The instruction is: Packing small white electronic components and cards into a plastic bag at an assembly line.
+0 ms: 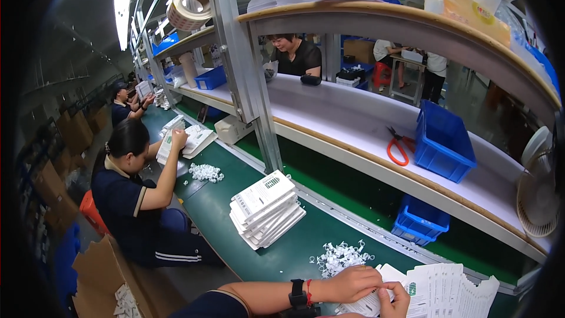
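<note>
Card: pinched between both hands, low on the green belt.
Left hand: fingers gripping its top.
Right hand: gripping its edge.
Clips: white heap just beyond.

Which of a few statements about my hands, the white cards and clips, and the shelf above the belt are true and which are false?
1. Both hands grip the near stack of white cards. True: the left hand and right hand meet on the white cards.
2. The pile of white plastic clips lies on the shelf. False: it lies on the green belt, just beyond the hands.
3. Orange-handled scissors lie left of a blue bin on the white shelf. True.
4. The left wrist is bare. False: it wears a black wristband.
</note>
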Tool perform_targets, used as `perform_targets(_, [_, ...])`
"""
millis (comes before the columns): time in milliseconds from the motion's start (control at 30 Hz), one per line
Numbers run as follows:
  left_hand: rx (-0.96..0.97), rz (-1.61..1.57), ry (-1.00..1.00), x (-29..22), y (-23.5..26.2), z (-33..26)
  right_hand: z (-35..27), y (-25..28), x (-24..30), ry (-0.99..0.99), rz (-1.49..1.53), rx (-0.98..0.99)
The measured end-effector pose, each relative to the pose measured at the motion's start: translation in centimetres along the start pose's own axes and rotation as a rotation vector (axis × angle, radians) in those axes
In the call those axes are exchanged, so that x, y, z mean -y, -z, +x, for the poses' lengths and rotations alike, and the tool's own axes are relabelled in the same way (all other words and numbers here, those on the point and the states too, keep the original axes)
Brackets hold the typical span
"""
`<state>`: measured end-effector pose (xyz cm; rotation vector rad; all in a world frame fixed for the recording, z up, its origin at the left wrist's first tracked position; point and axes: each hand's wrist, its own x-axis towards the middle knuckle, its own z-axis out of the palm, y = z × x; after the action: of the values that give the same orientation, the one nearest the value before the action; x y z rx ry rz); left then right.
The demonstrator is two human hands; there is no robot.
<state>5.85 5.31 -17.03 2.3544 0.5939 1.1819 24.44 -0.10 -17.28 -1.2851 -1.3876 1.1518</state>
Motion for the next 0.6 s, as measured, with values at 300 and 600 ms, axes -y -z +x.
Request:
perform_targets(300, [-0.022, -0.029, 0.068, 0.0, 0.3, 0.1, 0.1, -0.3, -0.1, 0.028, -0.009, -0.028])
perform_targets(600, [-0.052, -0.042, -0.01, -0.2, -0.1, 0.0, -0.2, -0.3, 0.3, 0.107, -0.067, -0.036])
